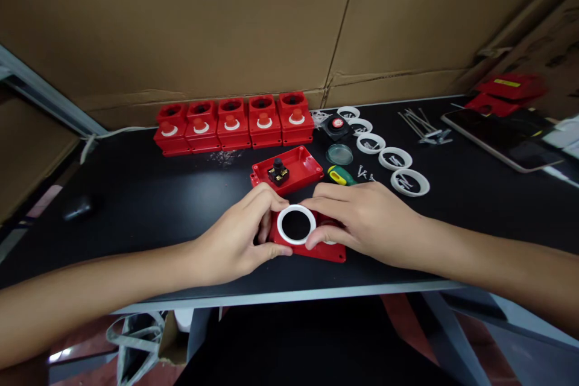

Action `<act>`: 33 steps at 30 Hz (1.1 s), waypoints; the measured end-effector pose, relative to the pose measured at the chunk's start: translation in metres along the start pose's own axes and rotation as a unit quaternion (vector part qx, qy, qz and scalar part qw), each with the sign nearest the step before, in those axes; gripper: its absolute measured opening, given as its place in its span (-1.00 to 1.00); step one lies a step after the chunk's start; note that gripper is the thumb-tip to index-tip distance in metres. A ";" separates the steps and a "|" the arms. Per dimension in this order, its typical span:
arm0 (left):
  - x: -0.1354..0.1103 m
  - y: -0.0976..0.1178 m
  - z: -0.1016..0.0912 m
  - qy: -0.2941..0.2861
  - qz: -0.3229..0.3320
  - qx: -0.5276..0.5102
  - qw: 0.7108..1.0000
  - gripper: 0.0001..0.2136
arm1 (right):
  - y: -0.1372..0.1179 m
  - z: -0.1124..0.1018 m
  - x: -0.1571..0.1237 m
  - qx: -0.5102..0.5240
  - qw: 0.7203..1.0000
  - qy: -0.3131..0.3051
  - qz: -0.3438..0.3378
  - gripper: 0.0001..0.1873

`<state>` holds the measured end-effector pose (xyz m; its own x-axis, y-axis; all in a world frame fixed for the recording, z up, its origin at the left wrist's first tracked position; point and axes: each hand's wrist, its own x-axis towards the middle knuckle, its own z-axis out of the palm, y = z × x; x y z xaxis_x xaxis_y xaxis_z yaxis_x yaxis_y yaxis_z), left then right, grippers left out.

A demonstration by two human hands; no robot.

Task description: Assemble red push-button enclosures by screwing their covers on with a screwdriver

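A red plastic box cover lies on the black table near its front edge. A white ring sits over the round opening on its left part, with black showing inside. My left hand grips the cover's left side, thumb in front and fingers behind. My right hand is closed on the ring's right side, thumb in front and fingers behind, and hides much of the cover's right part. Just behind stands an open red box base, holding a black switch part with brass contacts.
Several red boxes with red buttons line the back. White rings holding screws, a clear disc, a green-yellow screwdriver and a black part with a red label lie right of centre. A phone is farther right, a mouse left.
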<state>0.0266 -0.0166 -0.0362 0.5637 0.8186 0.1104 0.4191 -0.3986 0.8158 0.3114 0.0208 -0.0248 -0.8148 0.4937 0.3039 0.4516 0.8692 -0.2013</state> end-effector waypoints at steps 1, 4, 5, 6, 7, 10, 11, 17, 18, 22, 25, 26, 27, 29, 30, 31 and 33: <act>0.000 0.000 0.000 0.001 -0.002 0.001 1.000 -0.61 | 0.000 -0.001 0.001 0.004 1.000 -0.008 0.001 -0.45; 0.001 0.001 0.000 -0.002 -0.003 0.016 1.000 -0.55 | -0.003 -0.003 0.003 0.037 0.999 -0.025 0.008 -0.44; 0.001 0.002 0.000 -0.005 0.001 0.025 1.000 -0.53 | -0.005 -0.003 0.003 0.041 0.999 -0.021 0.011 -0.40; 0.001 0.002 0.001 -0.011 0.008 0.034 0.999 -0.51 | -0.007 -0.002 0.004 0.037 0.999 -0.011 0.013 -0.35; 0.001 0.002 0.001 -0.015 0.015 0.041 0.999 -0.49 | -0.009 -0.001 0.004 0.027 1.000 0.003 0.013 -0.31; 0.000 0.001 0.003 -0.024 0.025 0.053 0.998 -0.45 | -0.013 0.001 0.005 0.001 0.999 0.035 0.019 -0.26; 0.000 0.001 0.003 -0.026 0.026 0.054 0.998 -0.43 | -0.014 0.002 0.005 0.002 0.999 0.039 0.023 -0.27; 0.000 0.001 0.002 -0.029 0.044 0.056 0.997 -0.48 | -0.011 0.002 0.004 0.001 0.999 0.044 0.008 -0.29; 0.000 0.002 0.002 -0.026 0.049 0.056 0.997 -0.49 | -0.010 0.002 0.004 -0.001 0.999 0.047 0.003 -0.29; 0.000 0.002 0.000 -0.018 0.071 0.055 0.996 -0.52 | -0.010 0.002 0.003 -0.017 0.998 0.060 -0.019 -0.31; 0.000 0.001 0.000 -0.018 0.076 0.052 0.996 -0.50 | -0.009 0.002 0.002 -0.032 0.997 0.070 -0.030 -0.31; 0.000 0.000 0.000 -0.019 0.076 0.051 0.996 -0.50 | -0.008 0.002 0.002 -0.035 0.996 0.071 -0.033 -0.31; 0.000 0.000 0.000 -0.018 0.076 0.050 0.996 -0.50 | -0.008 0.001 0.002 -0.037 0.996 0.069 -0.037 -0.31; 0.000 -0.001 0.001 -0.016 0.076 0.048 0.996 -0.51 | -0.006 0.000 0.002 -0.040 0.996 0.062 -0.043 -0.33; 0.000 -0.001 0.001 -0.014 0.077 0.047 0.996 -0.51 | -0.006 0.000 0.001 -0.041 0.996 0.057 -0.045 -0.33; -0.001 -0.002 0.001 -0.012 0.078 0.047 0.996 -0.51 | -0.006 0.000 0.001 -0.043 0.997 0.055 -0.046 -0.33; -0.002 -0.003 0.001 -0.008 0.083 0.044 0.995 -0.50 | -0.006 -0.002 0.000 -0.050 0.996 0.057 -0.049 -0.32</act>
<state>0.0252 -0.0173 -0.0400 0.6421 0.7312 0.2302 0.3793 -0.5640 0.7335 0.3093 0.0157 -0.0221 -0.8133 0.4005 0.4221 0.4099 0.9092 -0.0729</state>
